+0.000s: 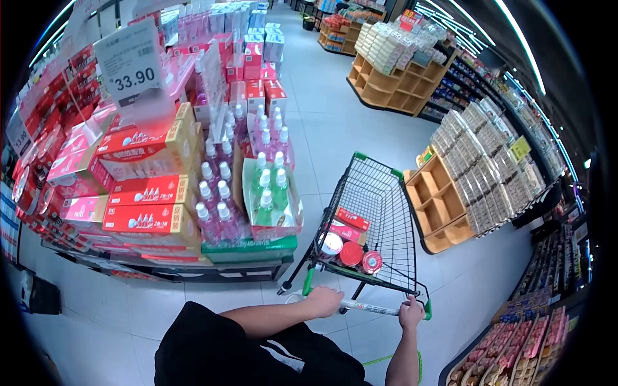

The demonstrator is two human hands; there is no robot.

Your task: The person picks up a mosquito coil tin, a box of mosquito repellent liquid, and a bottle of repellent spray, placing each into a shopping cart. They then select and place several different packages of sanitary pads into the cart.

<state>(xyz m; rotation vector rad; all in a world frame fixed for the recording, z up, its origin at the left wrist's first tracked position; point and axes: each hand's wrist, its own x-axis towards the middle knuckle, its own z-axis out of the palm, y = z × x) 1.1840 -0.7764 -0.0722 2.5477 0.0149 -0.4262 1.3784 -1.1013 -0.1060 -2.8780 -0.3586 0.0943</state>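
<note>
Both of my hands are closed round the handle (pixel 370 308) of a black wire shopping cart (pixel 380 212) with green corners. My left hand (pixel 324 302) grips the handle's left part, and my right hand (pixel 411 312) grips its right end. Inside the cart, near the handle, lie a red box (pixel 353 219), a pink and red box (pixel 346 231), a white round tub (pixel 331 244), a red round tub (pixel 351 254) and a red and white round tub (pixel 372 262).
At the left stands a display of red boxes (pixel 145 219) and green bottles (pixel 265 199). A wooden shelf unit (pixel 432 199) with stacked packs is right of the cart. Another wooden stand (pixel 393 87) is farther ahead. Packaged goods (pixel 508 347) fill the lower right.
</note>
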